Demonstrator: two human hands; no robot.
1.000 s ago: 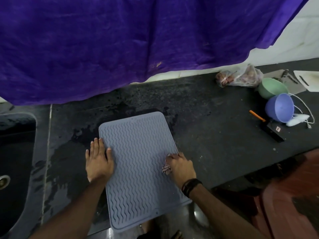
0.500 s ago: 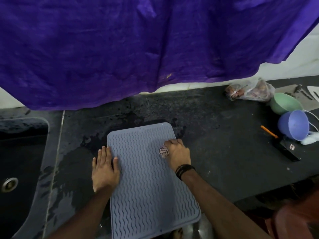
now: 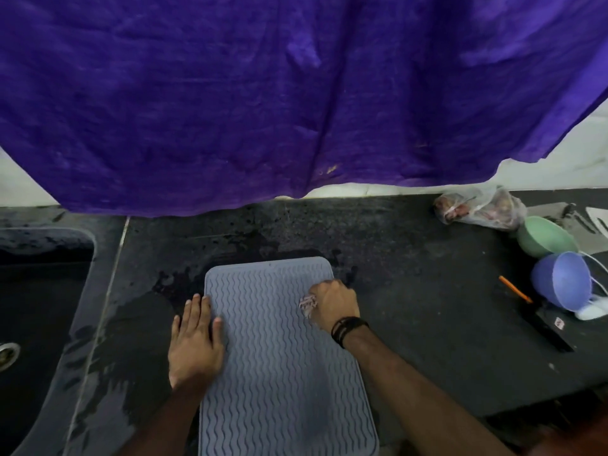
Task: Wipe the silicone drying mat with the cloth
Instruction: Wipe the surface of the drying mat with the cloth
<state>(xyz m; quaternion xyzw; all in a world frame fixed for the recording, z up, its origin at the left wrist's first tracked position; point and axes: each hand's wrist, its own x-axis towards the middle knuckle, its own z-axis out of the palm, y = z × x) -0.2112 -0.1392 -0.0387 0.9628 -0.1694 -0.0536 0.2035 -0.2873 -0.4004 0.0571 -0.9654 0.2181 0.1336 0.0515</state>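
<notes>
Wiping is looking partway along to me: right hand (image 3: 334,304) is gripping the bunched cloth (image 3: 308,305) near the silicone drying mat's (image 3: 279,366) far right corner, flat-fingered left hand (image 3: 194,343) is pressing its left edge on the wet desk (image 3: 411,291).

Purple sheet (image 3: 263,100) hangs over white wall (image 3: 543,172); dark wet countertop (image 3: 411,274); sink (image 3: 36,291) at left.

Matt, wavy-ribbed silicone mat (image 3: 279,373) on speckled, wet-patched dark stone counter (image 3: 411,291); crumpled cloth (image 3: 307,304).
</notes>
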